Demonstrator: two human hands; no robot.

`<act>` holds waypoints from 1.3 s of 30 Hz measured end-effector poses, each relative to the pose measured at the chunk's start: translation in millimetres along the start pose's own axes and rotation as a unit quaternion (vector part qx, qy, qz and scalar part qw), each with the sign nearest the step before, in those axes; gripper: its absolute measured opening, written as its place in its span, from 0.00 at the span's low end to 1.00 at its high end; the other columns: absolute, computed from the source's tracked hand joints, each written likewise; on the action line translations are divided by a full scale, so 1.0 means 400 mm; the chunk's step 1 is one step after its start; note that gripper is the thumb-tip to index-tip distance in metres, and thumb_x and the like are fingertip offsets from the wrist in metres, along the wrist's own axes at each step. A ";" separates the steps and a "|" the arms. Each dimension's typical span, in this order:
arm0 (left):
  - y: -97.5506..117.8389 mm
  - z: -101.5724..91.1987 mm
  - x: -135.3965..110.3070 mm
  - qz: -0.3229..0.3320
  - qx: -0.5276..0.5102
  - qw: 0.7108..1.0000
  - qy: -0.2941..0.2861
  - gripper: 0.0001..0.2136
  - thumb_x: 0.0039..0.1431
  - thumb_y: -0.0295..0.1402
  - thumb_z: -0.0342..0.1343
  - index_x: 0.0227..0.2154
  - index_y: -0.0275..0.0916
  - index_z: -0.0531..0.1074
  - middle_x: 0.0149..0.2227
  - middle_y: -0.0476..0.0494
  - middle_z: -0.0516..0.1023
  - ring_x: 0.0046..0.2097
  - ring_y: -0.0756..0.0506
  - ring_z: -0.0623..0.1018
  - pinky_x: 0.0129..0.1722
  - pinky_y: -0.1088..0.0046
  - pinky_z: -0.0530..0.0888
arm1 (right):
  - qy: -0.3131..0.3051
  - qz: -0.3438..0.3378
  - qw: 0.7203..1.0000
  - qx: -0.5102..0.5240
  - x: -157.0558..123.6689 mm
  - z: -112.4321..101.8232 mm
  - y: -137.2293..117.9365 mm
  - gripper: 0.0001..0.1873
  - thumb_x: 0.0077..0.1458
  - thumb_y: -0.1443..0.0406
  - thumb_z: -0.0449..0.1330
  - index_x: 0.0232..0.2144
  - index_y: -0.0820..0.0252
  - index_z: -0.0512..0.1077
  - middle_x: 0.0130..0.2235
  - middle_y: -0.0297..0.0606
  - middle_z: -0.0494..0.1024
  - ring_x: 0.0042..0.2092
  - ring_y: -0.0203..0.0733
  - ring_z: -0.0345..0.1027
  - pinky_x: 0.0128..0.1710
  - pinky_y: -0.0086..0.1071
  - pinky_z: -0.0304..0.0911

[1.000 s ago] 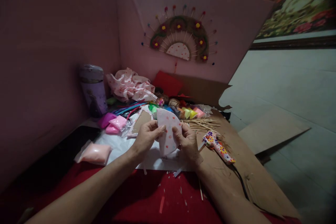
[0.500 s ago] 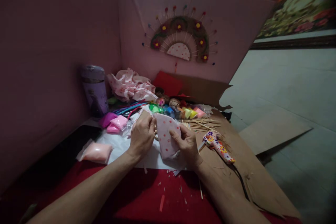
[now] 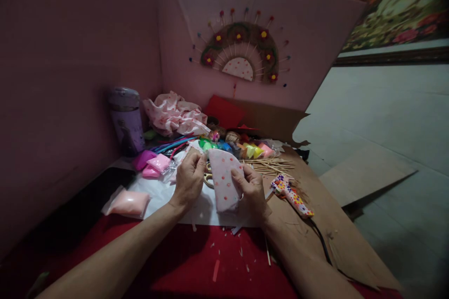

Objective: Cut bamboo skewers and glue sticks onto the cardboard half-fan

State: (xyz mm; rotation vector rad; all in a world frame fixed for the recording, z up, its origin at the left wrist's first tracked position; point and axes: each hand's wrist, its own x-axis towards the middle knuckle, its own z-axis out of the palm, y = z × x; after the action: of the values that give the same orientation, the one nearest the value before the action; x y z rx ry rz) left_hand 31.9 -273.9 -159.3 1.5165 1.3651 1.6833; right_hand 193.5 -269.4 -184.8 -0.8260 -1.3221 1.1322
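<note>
My right hand (image 3: 250,189) is closed on a half-round piece covered in white-pink dotted fabric (image 3: 224,182), thumb on its face and fingers behind. The piece stands tilted upright, its straight edge to the left. Just left of it, my left hand (image 3: 190,177) is closed and apart from that edge. What its fingers hold, if anything, is hidden. A bit of dotted fabric edging (image 3: 193,145) shows right above the left hand. Behind the fabric piece, gold-coloured scissor handles (image 3: 208,176) are partly visible. White paper (image 3: 157,191) lies under both hands.
A flower-patterned glue gun (image 3: 293,196) lies on cardboard (image 3: 336,247) at right, beside thin wooden sticks (image 3: 270,166). A purple tumbler (image 3: 126,121), crumpled dotted cloth (image 3: 175,114) and a peach clay packet (image 3: 126,202) are at left. A decorated half-circle fan (image 3: 242,32) is on the pink panel behind.
My left hand has drawn slightly left, off the fabric piece's edge. The piece has shifted a little right, and more of the scissor handles shows in the gap.
</note>
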 end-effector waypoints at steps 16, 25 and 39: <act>0.023 -0.014 0.013 -0.184 -0.391 0.895 -0.110 0.11 0.41 0.35 0.66 0.29 0.36 0.76 0.29 0.49 0.76 0.31 0.51 0.74 0.33 0.76 0.71 | -0.089 0.111 0.975 0.169 0.004 0.007 -0.015 0.12 0.47 0.58 0.64 0.32 0.60 0.74 0.26 0.34 0.77 0.24 0.35 0.68 0.26 0.27 0.63; 0.032 -0.010 0.007 -0.175 -0.348 0.915 -0.102 0.11 0.45 0.39 0.64 0.25 0.35 0.74 0.25 0.50 0.74 0.26 0.53 0.72 0.27 0.78 0.69 | -0.069 0.080 0.989 0.103 0.005 -0.002 -0.007 0.12 0.49 0.57 0.63 0.31 0.61 0.74 0.25 0.32 0.74 0.25 0.33 0.64 0.24 0.25 0.59; 0.020 -0.009 0.010 -0.167 -0.364 0.907 -0.129 0.08 0.50 0.36 0.60 0.28 0.36 0.76 0.30 0.46 0.77 0.30 0.51 0.73 0.32 0.75 0.71 | -0.057 0.064 0.994 0.073 0.006 -0.002 0.000 0.13 0.50 0.55 0.62 0.30 0.60 0.72 0.26 0.32 0.72 0.24 0.34 0.62 0.25 0.27 0.60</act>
State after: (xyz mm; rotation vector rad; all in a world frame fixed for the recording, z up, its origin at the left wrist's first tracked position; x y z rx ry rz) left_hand 29.5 -274.9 -150.1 0.9544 0.6747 1.4613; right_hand 194.1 -266.8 -184.1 -0.7546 -1.2765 1.3782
